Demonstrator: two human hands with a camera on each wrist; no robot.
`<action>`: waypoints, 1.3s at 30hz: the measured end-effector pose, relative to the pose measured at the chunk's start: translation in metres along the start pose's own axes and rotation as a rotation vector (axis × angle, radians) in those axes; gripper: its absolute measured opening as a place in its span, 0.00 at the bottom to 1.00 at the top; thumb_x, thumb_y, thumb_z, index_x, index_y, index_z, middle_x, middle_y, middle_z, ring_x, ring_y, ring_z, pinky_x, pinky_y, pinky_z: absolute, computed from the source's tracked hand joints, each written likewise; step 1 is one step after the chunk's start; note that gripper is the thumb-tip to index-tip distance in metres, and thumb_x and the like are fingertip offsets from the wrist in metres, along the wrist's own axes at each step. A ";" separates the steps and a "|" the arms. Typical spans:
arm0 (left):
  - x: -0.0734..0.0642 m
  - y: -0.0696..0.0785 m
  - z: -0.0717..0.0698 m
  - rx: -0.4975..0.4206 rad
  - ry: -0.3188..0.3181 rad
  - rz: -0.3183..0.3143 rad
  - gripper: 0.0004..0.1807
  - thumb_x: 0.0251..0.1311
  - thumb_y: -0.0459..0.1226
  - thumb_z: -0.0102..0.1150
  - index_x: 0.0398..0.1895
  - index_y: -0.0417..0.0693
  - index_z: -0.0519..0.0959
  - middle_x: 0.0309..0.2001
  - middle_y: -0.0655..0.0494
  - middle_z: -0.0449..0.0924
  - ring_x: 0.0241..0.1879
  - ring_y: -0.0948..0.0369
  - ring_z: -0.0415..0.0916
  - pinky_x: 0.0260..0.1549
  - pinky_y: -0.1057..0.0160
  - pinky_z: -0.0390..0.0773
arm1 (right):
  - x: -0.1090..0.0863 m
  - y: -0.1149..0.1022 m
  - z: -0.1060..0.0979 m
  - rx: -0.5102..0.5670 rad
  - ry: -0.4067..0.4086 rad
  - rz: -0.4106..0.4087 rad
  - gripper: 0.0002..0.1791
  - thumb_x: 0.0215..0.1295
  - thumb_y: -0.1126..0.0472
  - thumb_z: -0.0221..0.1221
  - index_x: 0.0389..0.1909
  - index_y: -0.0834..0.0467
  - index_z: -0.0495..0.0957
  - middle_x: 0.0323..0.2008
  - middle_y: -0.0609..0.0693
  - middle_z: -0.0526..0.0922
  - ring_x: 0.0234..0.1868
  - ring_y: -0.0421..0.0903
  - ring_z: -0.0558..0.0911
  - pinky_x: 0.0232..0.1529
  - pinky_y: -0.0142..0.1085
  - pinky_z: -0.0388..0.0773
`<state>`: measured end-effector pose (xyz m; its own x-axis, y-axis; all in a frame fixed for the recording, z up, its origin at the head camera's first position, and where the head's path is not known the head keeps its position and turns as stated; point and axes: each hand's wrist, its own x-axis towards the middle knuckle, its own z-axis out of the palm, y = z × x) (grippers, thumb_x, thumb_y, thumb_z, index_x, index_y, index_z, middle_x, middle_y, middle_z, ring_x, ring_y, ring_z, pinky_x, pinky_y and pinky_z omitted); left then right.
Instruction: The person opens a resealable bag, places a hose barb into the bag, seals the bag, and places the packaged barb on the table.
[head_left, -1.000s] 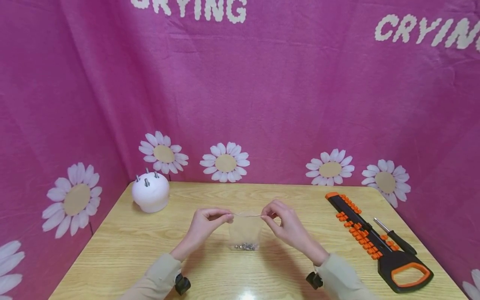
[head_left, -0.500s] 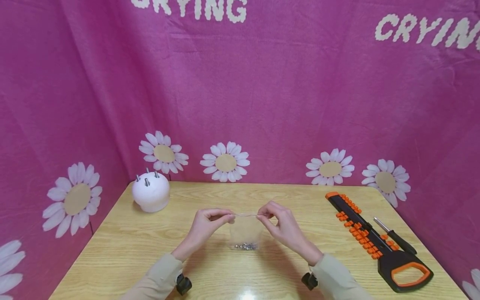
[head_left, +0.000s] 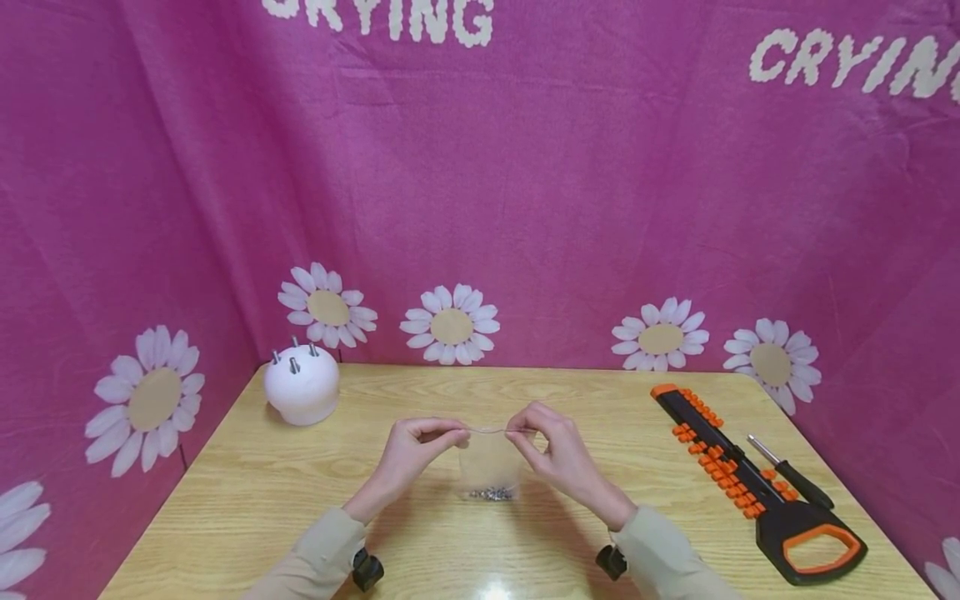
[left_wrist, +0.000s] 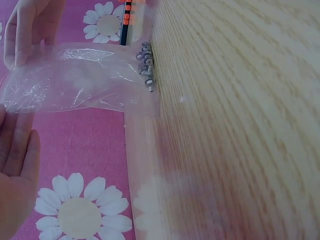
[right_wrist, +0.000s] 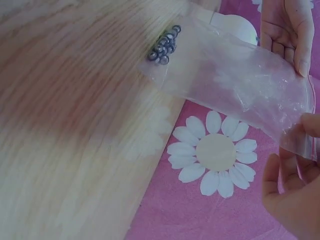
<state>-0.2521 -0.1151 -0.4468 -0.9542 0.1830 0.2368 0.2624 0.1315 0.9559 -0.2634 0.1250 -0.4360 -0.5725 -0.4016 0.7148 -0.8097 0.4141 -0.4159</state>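
A clear zip bag [head_left: 489, 467] hangs upright between my two hands, its bottom close over the table. Small metal nuts [right_wrist: 164, 46] lie bunched in the bag's bottom end. My left hand [head_left: 417, 450] pinches the left end of the bag's top edge between thumb and fingers. On the other side, my right hand [head_left: 553, 446] pinches the same edge, inward of its right corner. A red line [right_wrist: 313, 105] runs along the mouth in the right wrist view. The left wrist view shows the bag [left_wrist: 80, 77] stretched between both hands.
At the back left of the wooden table [head_left: 420, 550] stands a white rounded object [head_left: 302, 387] with several metal bolts sticking up. To the right lie a black rack with orange clips [head_left: 731, 475] and a screwdriver [head_left: 797, 479]. A pink daisy-print cloth [head_left: 555, 208] hangs behind.
My right hand has slid left along the bag's top edge, towards my left hand. The left hand stays nearly still, and the nuts remain at the bottom.
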 end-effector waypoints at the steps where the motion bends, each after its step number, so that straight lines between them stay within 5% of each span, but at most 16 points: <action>1: 0.000 0.000 0.000 -0.003 0.001 0.000 0.11 0.60 0.41 0.68 0.41 0.45 0.88 0.40 0.45 0.89 0.36 0.68 0.85 0.46 0.69 0.81 | 0.000 0.000 0.000 -0.002 -0.003 0.004 0.06 0.61 0.69 0.65 0.31 0.55 0.80 0.30 0.45 0.83 0.32 0.36 0.79 0.35 0.32 0.80; 7: 0.000 0.000 0.002 -0.010 0.002 0.014 0.11 0.61 0.40 0.67 0.42 0.44 0.87 0.40 0.44 0.89 0.37 0.67 0.86 0.46 0.69 0.81 | 0.006 -0.004 0.001 0.011 -0.040 0.050 0.01 0.65 0.64 0.63 0.33 0.57 0.81 0.33 0.47 0.84 0.36 0.40 0.83 0.41 0.34 0.82; 39: 0.000 -0.002 0.004 -0.042 -0.020 0.040 0.12 0.62 0.40 0.66 0.43 0.42 0.87 0.41 0.40 0.88 0.37 0.67 0.86 0.48 0.67 0.81 | 0.017 -0.007 0.011 0.036 -0.110 -0.025 0.04 0.62 0.69 0.64 0.32 0.56 0.82 0.31 0.49 0.84 0.34 0.40 0.83 0.40 0.32 0.81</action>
<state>-0.2518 -0.1111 -0.4496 -0.9397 0.2073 0.2719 0.2938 0.0829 0.9523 -0.2685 0.1066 -0.4272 -0.5616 -0.4992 0.6599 -0.8266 0.3740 -0.4205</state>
